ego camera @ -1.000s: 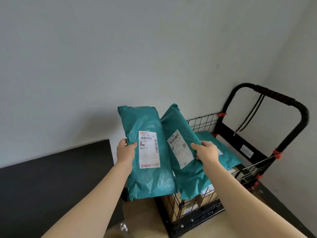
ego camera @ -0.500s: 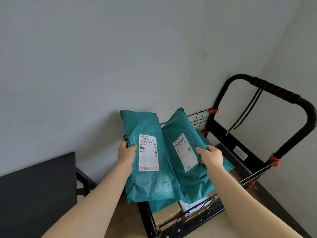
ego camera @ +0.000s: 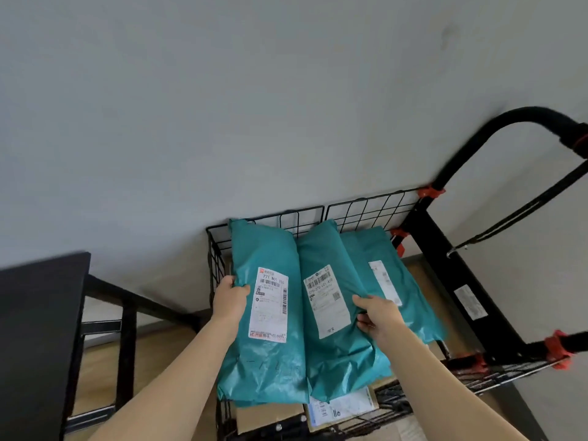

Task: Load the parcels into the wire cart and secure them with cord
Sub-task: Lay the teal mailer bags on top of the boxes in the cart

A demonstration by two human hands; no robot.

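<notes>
Hands apart, one parcel each. Left hand [ego camera: 230, 299] grips the outer edge of the left parcel [ego camera: 265, 249]; right hand [ego camera: 378, 316] pinches the right edge of the middle parcel [ego camera: 331, 348]. Both parcels sit side by side inside the wire cart [ego camera: 366, 211], over cardboard boxes [ego camera: 267, 416]. Can't tell if they're fully set down. Third parcel [ego camera: 404, 281] lies flat on the cart's handle side. Cord [ego camera: 509, 218] hangs off the cart handle [ego camera: 509, 119].

Bare left hand [ego camera: 230, 301], bare right hand [ego camera: 379, 317]
</notes>
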